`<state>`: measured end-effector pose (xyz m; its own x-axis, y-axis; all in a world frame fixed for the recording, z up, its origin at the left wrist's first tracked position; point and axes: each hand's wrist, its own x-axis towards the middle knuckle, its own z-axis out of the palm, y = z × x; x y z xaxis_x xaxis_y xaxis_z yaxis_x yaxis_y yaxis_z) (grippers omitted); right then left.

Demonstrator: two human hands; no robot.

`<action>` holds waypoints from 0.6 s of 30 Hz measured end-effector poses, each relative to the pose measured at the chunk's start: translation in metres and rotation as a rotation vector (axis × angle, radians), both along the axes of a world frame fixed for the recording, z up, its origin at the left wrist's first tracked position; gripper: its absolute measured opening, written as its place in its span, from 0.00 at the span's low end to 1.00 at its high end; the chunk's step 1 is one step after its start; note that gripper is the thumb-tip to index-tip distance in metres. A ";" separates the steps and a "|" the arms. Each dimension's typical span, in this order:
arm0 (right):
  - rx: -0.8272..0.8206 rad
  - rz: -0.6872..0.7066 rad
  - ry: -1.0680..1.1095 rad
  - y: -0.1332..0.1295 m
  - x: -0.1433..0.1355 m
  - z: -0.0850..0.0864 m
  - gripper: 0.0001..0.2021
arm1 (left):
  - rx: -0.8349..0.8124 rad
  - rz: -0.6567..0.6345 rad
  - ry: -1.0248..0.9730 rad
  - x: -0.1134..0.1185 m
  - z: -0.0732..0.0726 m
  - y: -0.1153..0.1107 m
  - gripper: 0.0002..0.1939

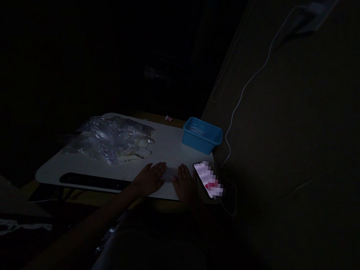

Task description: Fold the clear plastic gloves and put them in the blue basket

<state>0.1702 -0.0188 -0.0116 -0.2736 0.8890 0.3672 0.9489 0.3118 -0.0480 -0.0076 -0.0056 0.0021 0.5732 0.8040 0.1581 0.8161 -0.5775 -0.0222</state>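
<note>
Both hands rest near the front edge of a white folding table (pixel 168 144) in a very dark room. My left hand (pixel 149 179) lies flat, palm down, with its fingers stretched forward. My right hand (pixel 185 185) is also flat, fingers pointing away from me. Between them is a small, pale, see-through piece (pixel 170 174), perhaps plastic film; its kind is too dim to make out. The fingers are beside it or at its edges; I cannot tell which. A lit phone (pixel 205 179) lies just right of my right hand.
A heap of clear plastic bags (pixel 112 139) covers the table's left side. A blue plastic basin (pixel 201 136) stands at the back right corner. Behind the table lies a small pinkish item (pixel 168 118). A white cable (pixel 249 80) hangs along the right wall.
</note>
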 end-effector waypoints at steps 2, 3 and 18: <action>-0.002 -0.042 0.008 0.002 0.003 -0.001 0.26 | -0.004 0.000 -0.001 0.000 0.000 0.000 0.26; -0.003 -0.062 0.013 0.002 0.003 0.000 0.26 | -0.005 0.000 -0.002 0.000 0.000 0.000 0.26; -0.019 0.165 -0.018 -0.006 -0.031 0.002 0.26 | -0.050 -0.017 -0.025 -0.001 0.001 0.001 0.27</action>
<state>0.1396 -0.0246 -0.0094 -0.4232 0.8382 0.3441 0.8855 0.4630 -0.0387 -0.0084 -0.0043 0.0035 0.5835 0.8012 0.1325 0.8059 -0.5914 0.0272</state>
